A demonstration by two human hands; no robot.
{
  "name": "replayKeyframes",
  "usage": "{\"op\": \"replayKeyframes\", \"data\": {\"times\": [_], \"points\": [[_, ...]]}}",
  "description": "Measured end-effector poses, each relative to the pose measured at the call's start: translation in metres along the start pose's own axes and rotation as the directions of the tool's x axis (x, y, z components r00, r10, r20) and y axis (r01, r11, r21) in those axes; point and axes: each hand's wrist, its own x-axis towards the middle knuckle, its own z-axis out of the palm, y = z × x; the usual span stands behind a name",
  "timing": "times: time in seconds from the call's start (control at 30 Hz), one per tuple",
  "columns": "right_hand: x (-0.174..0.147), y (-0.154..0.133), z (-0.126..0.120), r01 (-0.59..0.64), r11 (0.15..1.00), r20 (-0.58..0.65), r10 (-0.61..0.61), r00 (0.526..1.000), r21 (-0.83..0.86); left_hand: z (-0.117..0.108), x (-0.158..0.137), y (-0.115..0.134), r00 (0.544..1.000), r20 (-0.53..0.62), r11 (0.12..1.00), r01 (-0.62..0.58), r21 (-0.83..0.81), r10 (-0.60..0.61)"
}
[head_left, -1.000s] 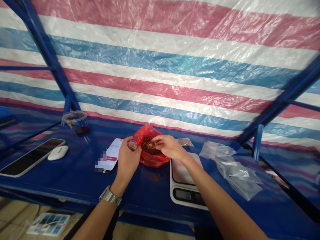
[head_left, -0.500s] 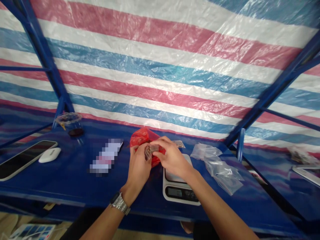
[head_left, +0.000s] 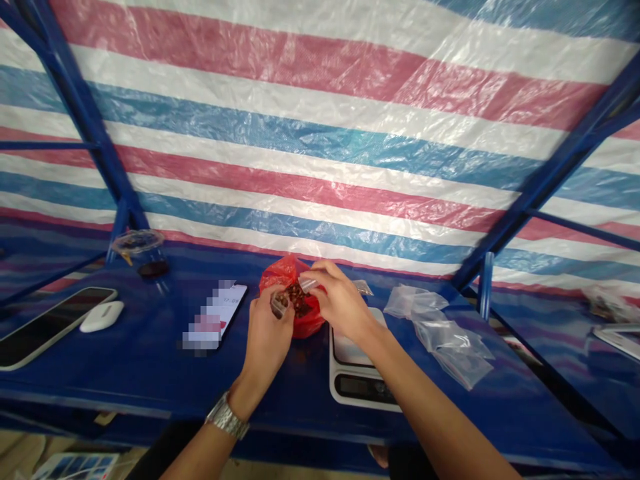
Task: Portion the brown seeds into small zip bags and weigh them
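A red plastic bag [head_left: 285, 268] stands open on the blue table, with many small brown bead-like pieces [head_left: 299, 303] inside. Over its left side, my left hand [head_left: 267, 330] is closed on a small clear plastic bag [head_left: 281, 305] that has brown pieces in it. My right hand [head_left: 343, 300], above the red bag's right side, pinches a small piece of clear plastic [head_left: 308, 285]; whether this is a separate bag I cannot tell. Close by on the right, partly under my right forearm, sits a white digital scale [head_left: 360, 387].
Clear zip bags [head_left: 440, 333] lie right of the scale, and a small filled packet [head_left: 362, 287] lies behind it. On the left are a lit phone [head_left: 215, 317], a dark phone [head_left: 55, 323], a white earbud case [head_left: 102, 316] and a cup with dark liquid [head_left: 147, 257]. Blue posts [head_left: 530, 187] flank the table.
My hands have moved apart, the left one to the left and slightly down. Brown pieces in the red bag now show between them. The scale's display digits no longer show clearly.
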Motion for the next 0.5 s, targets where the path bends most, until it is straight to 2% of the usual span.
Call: {"op": "replayKeyframes", "data": {"times": [0.1, 0.17, 0.3, 0.4, 0.5], "points": [[0.006, 0.007, 0.012, -0.052, 0.994, 0.168, 0.068, 0.984, -0.096, -0.011, 0.005, -0.006, 0.996, -0.04, 0.994, 0.082, -0.073, -0.085], [0.01, 0.008, 0.02, -0.044, 0.981, 0.231, 0.088, 0.969, -0.188, -0.016, 0.008, -0.012, 0.993, -0.048, 0.989, 0.102, -0.107, -0.108], [0.016, 0.006, 0.029, -0.039, 0.959, 0.299, 0.126, 0.946, -0.282, -0.02, 0.01, -0.025, 0.994, -0.051, 0.992, 0.096, -0.082, -0.1], [0.017, 0.005, 0.027, -0.061, 0.966, 0.318, 0.142, 0.938, -0.251, -0.019, 0.008, -0.033, 0.991, 0.013, 0.991, 0.132, -0.028, -0.132], [0.018, 0.004, 0.023, -0.046, 0.973, 0.296, 0.114, 0.948, -0.228, -0.015, 0.003, -0.035, 0.979, 0.095, 0.984, 0.176, 0.027, -0.178]]}}
